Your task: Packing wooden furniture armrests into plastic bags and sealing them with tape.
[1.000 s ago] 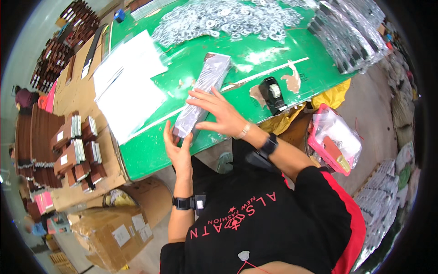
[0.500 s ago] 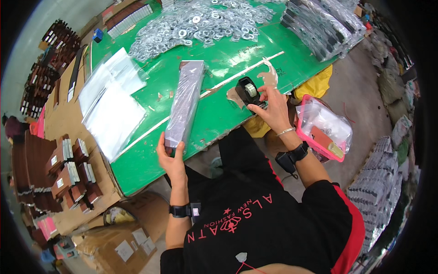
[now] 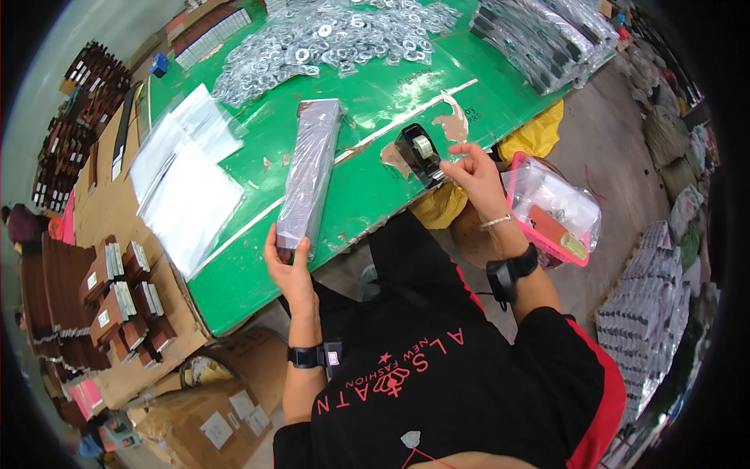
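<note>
A long, narrow grey-purple box (image 3: 309, 176) in clear plastic wrap lies lengthwise on the green table. My left hand (image 3: 291, 266) grips its near end, thumb on one side and fingers on the other. To the right, a black tape dispenser (image 3: 418, 155) with a roll of clear tape (image 3: 424, 146) stands close to the table's edge. My right hand (image 3: 478, 181) is just right of its cutting end, thumb and forefinger drawn together. Any tape between those fingertips is too fine to make out.
Clear plastic sleeves (image 3: 191, 184) lie left of the box. Farther back are a heap of bagged rings (image 3: 336, 47) and a stack of wrapped dark parts (image 3: 539, 39). A pink basket (image 3: 512, 191) stands beyond the table edge at right; brown bundled pieces (image 3: 117, 305) sit at left.
My right hand has drawn back from over the tape dispenser, slightly to the right. My left hand still holds the box. The whole view has shifted a little.
</note>
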`<control>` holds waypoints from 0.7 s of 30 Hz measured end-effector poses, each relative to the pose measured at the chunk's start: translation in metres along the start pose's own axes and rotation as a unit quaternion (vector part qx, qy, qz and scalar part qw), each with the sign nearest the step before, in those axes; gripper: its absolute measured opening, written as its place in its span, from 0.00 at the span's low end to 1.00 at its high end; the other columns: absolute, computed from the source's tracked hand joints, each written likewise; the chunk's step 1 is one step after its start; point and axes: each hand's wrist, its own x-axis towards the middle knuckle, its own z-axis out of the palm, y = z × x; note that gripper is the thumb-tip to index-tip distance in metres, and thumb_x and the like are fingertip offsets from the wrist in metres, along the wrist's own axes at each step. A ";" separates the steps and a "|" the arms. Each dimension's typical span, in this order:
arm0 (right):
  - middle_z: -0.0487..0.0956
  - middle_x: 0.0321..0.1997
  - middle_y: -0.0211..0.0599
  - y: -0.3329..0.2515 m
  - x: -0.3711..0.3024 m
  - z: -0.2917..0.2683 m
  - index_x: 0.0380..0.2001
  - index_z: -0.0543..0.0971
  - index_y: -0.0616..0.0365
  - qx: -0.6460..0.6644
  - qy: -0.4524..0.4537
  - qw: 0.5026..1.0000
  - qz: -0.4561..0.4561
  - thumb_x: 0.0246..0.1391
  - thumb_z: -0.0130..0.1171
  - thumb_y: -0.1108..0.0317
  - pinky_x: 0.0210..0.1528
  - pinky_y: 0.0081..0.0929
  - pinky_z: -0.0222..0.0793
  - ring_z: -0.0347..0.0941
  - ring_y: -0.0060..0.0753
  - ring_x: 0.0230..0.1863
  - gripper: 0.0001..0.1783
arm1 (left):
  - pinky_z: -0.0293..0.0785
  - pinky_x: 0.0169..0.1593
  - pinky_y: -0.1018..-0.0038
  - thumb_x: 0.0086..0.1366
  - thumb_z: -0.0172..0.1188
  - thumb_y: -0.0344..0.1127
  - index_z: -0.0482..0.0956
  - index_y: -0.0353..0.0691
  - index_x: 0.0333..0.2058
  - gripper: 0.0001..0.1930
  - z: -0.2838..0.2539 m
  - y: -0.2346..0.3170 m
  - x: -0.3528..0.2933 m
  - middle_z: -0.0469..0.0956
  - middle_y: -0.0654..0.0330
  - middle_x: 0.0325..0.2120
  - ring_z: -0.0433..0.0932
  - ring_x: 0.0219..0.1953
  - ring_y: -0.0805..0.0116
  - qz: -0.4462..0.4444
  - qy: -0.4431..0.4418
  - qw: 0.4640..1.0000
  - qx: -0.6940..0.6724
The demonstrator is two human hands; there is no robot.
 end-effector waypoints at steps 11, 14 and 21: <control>0.75 0.30 0.17 0.057 -0.035 0.008 0.41 0.77 0.55 0.226 0.004 0.971 0.080 0.60 0.63 0.67 0.34 0.12 0.57 0.65 0.08 0.31 0.08 | 0.70 0.55 0.72 0.57 0.68 0.24 0.68 0.35 0.62 0.33 0.001 0.006 -0.001 0.73 0.57 0.54 0.73 0.51 0.69 -0.005 -0.003 1.000 0.022; 0.74 0.28 0.16 0.072 -0.033 0.016 0.38 0.77 0.56 0.287 0.021 0.955 0.069 0.61 0.63 0.67 0.31 0.12 0.56 0.63 0.08 0.29 0.07 | 0.70 0.56 0.72 0.57 0.68 0.24 0.68 0.35 0.62 0.34 0.001 0.010 -0.004 0.73 0.57 0.54 0.73 0.51 0.69 -0.016 -0.001 1.000 0.020; 0.75 0.22 0.19 0.077 -0.016 0.020 0.33 0.77 0.61 0.105 0.044 0.993 0.017 0.60 0.62 0.68 0.26 0.16 0.58 0.64 0.10 0.22 0.07 | 0.70 0.55 0.73 0.57 0.69 0.25 0.68 0.36 0.62 0.34 0.000 0.012 -0.006 0.72 0.58 0.52 0.73 0.50 0.70 -0.017 0.003 1.000 0.007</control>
